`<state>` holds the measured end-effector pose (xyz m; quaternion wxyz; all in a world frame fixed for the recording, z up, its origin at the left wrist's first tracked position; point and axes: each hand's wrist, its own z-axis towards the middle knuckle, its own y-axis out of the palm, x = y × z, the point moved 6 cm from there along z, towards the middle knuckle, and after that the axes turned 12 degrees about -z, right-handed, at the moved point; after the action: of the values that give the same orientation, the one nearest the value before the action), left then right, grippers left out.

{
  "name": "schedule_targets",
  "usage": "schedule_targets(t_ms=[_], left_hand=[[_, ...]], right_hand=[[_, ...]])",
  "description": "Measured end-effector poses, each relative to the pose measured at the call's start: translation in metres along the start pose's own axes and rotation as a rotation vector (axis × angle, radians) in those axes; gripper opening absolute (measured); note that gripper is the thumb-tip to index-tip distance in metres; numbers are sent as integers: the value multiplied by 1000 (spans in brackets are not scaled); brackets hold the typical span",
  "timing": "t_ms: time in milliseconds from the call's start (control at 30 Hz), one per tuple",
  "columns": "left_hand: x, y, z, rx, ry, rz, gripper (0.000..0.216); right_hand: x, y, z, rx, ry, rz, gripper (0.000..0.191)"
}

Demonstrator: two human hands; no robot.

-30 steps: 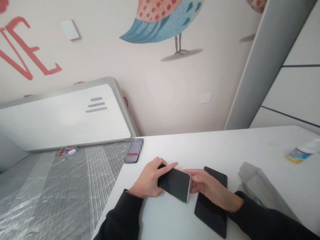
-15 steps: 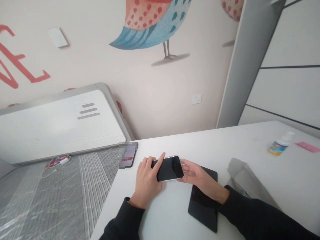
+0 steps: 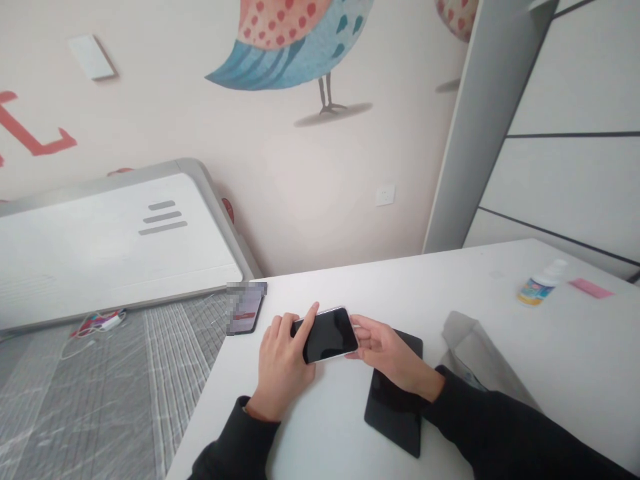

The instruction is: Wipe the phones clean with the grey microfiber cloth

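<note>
A smartphone (image 3: 330, 335) with a dark screen and a pale rim is held sideways above the white table. My left hand (image 3: 284, 357) is closed round its left end, index finger lying along the top edge and thumb below. At the other end, the fingers of my right hand (image 3: 383, 347) grip the phone's short edge, some of them partly hidden behind it. Beneath my right wrist lies a black tablet (image 3: 395, 413), partly covered by the hand and sleeve. Left of my left hand, a second phone (image 3: 249, 310) with a lit screen rests at the table's edge.
A grey cloth pouch (image 3: 483, 353) lies beside my right sleeve. Farther right are a white bottle (image 3: 543, 283) with a coloured label and a pink slip (image 3: 591, 288). A bed (image 3: 100, 400) with a striped grey cover and white cables adjoins the table (image 3: 320, 427) on the left.
The whole view has shifted slightly, so everything sits a little farther left. Both hands keep their hold on the phone, which looks slightly more tilted.
</note>
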<state>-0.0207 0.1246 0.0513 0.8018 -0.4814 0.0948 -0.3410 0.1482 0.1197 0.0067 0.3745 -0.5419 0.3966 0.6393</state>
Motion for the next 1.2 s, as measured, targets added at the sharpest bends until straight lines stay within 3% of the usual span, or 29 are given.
schedule_targets(t_ms=[167, 300, 467, 600, 800, 933, 1033, 1200], left_hand=[[3, -1, -1, 1, 20, -49, 90], [6, 0, -1, -11, -1, -216, 90], [-11, 12, 0, -157, -168, -510, 74], [-14, 14, 1, -227, -194, -715, 87], [-13, 7, 3, -18, -296, -909, 66], [-33, 10, -2, 188, -465, -946, 63], [-49, 7, -6, 309, -514, -927, 57], [-63, 0, -6, 347, -543, -888, 56]], right_hand=[[-8, 2, -3, 41, -14, -22, 45], [-15, 1, -4, 59, -36, -29, 32], [-8, 1, 0, 32, -24, 18, 42], [-4, 3, 2, 0, -24, 48, 47], [-8, 2, 2, 13, -10, 18, 50], [1, -7, 5, 107, 75, -117, 52], [7, -18, 5, 203, 124, -263, 58], [-3, -26, 2, 308, 99, -573, 55]])
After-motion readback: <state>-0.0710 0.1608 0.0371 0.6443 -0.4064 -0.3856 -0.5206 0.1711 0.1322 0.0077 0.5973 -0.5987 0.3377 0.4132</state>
